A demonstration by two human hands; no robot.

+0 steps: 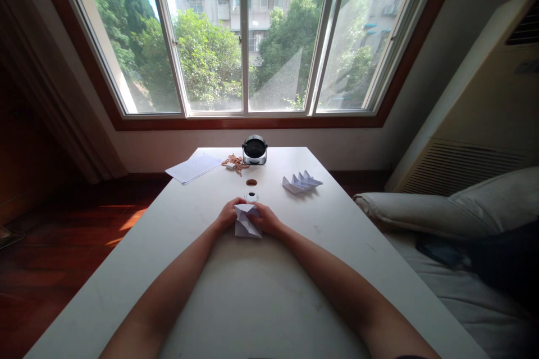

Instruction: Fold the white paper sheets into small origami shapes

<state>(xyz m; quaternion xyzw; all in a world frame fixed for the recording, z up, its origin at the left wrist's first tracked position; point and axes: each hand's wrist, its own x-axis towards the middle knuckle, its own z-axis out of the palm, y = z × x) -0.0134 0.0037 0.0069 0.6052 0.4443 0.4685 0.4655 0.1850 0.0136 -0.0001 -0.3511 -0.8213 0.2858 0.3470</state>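
Note:
A partly folded sheet of white paper (247, 223) is held between my two hands over the middle of the table. My left hand (228, 215) grips its left edge, fingers closed on it. On the opposite edge, my right hand (268, 219) pinches the same paper, some fingers hidden behind it. Creases run across the paper and its flaps stand partly raised. To the right, beyond my right hand, several folded paper pieces (302, 182) stand in a row on the table.
The white table (252, 303) bears written sheets (193, 168), a brown cord (236, 164) and a round black device on a stand (255, 149) at its far end. A round hole (251, 182) pierces the tabletop. A sofa (446, 219) stands along the right side.

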